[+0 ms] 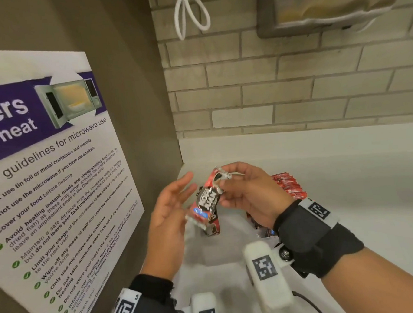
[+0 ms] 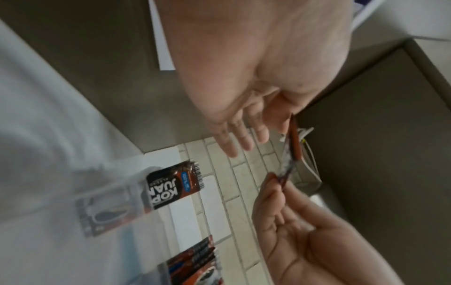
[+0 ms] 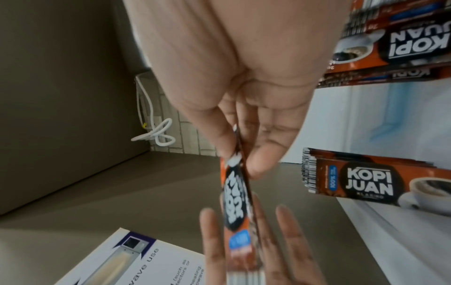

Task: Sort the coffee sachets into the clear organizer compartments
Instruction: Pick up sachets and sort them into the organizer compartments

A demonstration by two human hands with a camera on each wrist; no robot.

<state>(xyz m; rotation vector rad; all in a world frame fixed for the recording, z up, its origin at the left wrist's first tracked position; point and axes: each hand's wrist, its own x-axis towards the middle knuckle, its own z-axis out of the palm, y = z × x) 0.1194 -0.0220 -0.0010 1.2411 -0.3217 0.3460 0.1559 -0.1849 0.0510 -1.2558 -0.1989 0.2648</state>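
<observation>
My right hand (image 1: 220, 182) pinches the top end of a red and black Kopi Juan sachet (image 1: 207, 202), which hangs tilted above the clear organizer (image 1: 230, 246). My left hand (image 1: 178, 194) is open beside it, fingers straight, with the sachet's lower end over its fingers (image 3: 268, 250); I cannot tell if they touch. From the left wrist the held sachet (image 2: 290, 150) shows edge-on. One matching sachet (image 3: 354, 183) lies in a left compartment. A stack of the same sachets (image 3: 390, 48) fills another compartment, below my right wrist. Red sachets (image 1: 287, 183) lie further right.
A microwave guidelines poster (image 1: 56, 165) hangs on the brown side wall close to my left hand. Behind the white counter (image 1: 346, 172) rises a brick wall with a looped white cable (image 1: 192, 14) and a metal dispenser (image 1: 324, 4).
</observation>
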